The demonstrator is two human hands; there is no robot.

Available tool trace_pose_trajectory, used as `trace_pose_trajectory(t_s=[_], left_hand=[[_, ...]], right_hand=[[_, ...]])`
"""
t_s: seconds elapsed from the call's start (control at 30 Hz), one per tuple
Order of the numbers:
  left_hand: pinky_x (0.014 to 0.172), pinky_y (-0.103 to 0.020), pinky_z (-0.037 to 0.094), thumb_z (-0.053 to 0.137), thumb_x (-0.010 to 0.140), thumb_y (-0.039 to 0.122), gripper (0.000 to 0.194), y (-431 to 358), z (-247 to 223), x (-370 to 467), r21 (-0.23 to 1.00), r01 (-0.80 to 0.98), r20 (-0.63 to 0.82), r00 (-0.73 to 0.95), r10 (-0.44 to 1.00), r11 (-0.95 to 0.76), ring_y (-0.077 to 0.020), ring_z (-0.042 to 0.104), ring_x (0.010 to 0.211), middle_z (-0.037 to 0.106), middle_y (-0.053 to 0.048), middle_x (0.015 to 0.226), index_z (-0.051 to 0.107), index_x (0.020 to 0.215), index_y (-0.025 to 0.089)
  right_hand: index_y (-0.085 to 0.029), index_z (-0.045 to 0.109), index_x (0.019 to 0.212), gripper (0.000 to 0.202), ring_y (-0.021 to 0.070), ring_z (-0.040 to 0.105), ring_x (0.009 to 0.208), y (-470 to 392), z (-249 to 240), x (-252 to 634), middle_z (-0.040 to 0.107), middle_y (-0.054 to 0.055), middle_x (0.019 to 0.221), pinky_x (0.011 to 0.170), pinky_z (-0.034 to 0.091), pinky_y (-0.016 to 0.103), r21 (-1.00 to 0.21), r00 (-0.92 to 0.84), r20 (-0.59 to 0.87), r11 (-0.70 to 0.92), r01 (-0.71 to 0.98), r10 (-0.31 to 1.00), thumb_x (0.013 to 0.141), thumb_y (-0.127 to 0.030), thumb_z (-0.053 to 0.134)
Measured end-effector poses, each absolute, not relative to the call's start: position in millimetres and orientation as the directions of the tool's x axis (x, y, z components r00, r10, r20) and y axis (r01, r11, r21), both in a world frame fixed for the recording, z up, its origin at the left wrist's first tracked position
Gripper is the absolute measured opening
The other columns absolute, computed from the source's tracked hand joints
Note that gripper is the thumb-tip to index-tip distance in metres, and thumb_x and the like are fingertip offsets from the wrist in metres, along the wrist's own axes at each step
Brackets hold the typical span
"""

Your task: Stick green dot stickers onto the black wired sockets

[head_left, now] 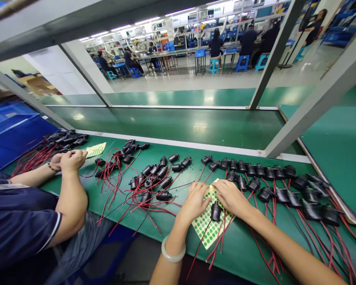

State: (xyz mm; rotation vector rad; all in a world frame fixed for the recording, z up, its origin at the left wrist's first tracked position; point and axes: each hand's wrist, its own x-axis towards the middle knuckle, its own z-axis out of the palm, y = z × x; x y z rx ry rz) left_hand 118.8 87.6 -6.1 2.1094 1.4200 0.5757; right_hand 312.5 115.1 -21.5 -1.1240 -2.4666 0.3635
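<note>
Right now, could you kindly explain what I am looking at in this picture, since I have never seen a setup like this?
This is a single view from a camera worn on a person's head, looking down at their own two bare hands over a green workbench. The left hand and the right hand both rest on a sheet of green dot stickers. A small black part with red and black wires lies on the sheet between them; neither hand clearly grips it. More such parts sit in a row behind the hands and in a tangled pile to the left. At far left a co-worker's hands work beside another sticker sheet. Other people sit at benches far behind.
</note>
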Motion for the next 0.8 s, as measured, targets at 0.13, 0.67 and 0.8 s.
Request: trace_pose_trajectory(t_s=[0.13,0.67,0.8], left_hand=[[0.1,-0.045,0.042,0.057,0.086,0.013,0.033,87,-7,123,0.643,0.719,0.026,0.326,0.945,-0.266,-0.0276,0.051,0.11,0.063,-0.009,0.111,0.057,0.119,0.019],[0.095,-0.042,0.044,0.053,0.085,0.01,0.022,91,-9,115,0.698,0.69,-0.047,0.308,0.95,-0.19,-0.0261,0.055,0.102,0.069,-0.006,0.094,0.069,0.097,0.02],[0.094,-0.041,0.044,0.054,0.086,0.012,0.019,93,-8,114,0.708,0.685,-0.056,0.297,0.953,-0.172,-0.026,0.056,0.101,0.07,-0.006,0.091,0.069,0.092,0.019]], right_hand=[[-0.019,0.054,0.127,0.034,0.0287,0.056,0.117,115,-26,322,0.062,0.01,0.121,0.095,0.049,0.049,-0.391,-0.618,0.244,0.659,0.642,0.747,0.093,-0.016,0.057],[-0.017,0.064,0.1,0.008,0.0247,0.06,0.113,113,-12,305,0.068,0.005,0.106,0.094,0.05,0.045,-0.401,-0.696,0.281,0.739,0.541,0.661,0.095,-0.017,0.059],[-0.016,0.064,0.098,0.007,0.0217,0.061,0.105,115,-13,303,0.066,0.004,0.104,0.09,0.052,0.042,-0.393,-0.694,0.286,0.741,0.544,0.661,0.096,-0.021,0.06]])
